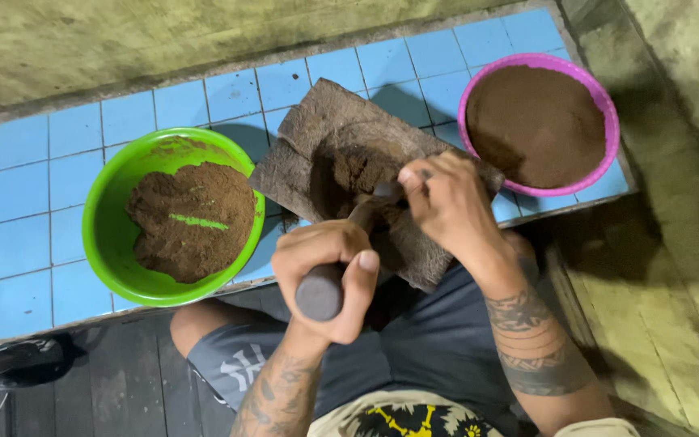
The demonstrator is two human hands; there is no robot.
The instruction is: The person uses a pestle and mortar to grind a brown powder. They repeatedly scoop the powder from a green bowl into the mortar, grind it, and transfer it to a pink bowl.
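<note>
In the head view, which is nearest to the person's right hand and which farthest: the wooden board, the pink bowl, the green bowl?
1. Wooden board: directly under the right hand, touching it.
2. Pink bowl: just beyond the hand, on its right, at the tiled ledge's end.
3. Green bowl: farthest, across the board on the left.

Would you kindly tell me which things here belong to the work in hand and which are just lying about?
In use: left hand gripping dark tool handle; right hand on its front end; wooden slab with brown powder.

Nearby or idle: green bowl, pink bowl, black object on the floor.
</note>
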